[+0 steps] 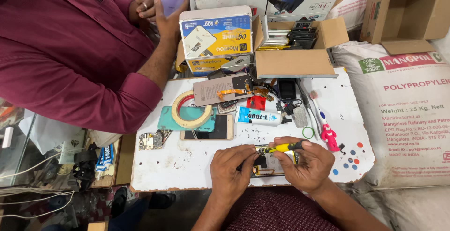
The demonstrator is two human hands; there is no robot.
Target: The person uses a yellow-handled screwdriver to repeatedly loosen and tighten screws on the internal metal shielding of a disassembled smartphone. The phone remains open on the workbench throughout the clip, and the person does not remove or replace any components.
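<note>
Opened phone (266, 164) lies flat near the front edge of the white desk (187, 160), right of its middle, with its inner parts facing up. The person's left hand (229, 170) rests on the phone's left end, fingers curled down and pressed onto it, so its grip is closed on the phone body. The right hand (307, 163) sits over the phone's right end and pinches a yellow-and-black screwdriver (283, 147) between thumb and fingers; the tool lies nearly level, its tip pointing left over the phone's upper edge.

Just behind the hands, toward the middle of the desk, a white tube of glue (257, 116) lies on its side. Left of it a gold phone (207, 129) lies flat, partly under a teal phone cover (164, 118), and a roll of beige tape (191, 109) rests on both. A grey phone back panel with an orange flex cable (224, 89) lies further back. A small bare circuit board (150, 141) sits at the desk's left edge. To the right, a toothbrush with a red figure handle (326, 130) lies slanted, near a small green ring (308, 132), and coloured round stickers (350, 158) dot the right front corner.

At the back edge stand a yellow-and-blue carton (216, 36) and an open cardboard box (300, 48) of parts. A white sack (408, 114) leans at the right edge. Another person in a maroon shirt (70, 48) stands at the left back corner, hands clasped.
</note>
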